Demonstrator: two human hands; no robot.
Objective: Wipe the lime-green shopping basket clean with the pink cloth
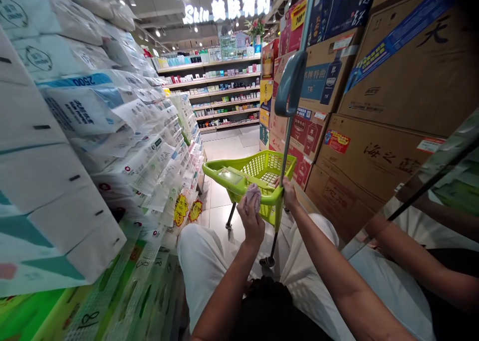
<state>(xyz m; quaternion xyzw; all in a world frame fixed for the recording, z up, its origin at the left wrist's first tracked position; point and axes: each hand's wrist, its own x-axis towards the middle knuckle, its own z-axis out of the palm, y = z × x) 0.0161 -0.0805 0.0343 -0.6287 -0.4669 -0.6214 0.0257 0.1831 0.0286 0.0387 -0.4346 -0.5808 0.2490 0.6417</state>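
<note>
A lime-green wheeled shopping basket [224,174] stands on the floor in front of me, with a grey pull handle [290,84] rising from its near side. My left hand [251,216] is closed on a pinkish cloth [252,194] pressed against the basket's near rim. My right hand [288,191] grips the handle's metal pole just above the rim. My legs in white trousers show below.
Stacked packs of tissue and paper rolls [75,131] wall the left side. Brown cardboard cartons [374,131] pile up on the right. A reflective panel [430,191] at right mirrors an arm. Product shelves [220,91] stand at the aisle's far end, past tiled floor [228,146].
</note>
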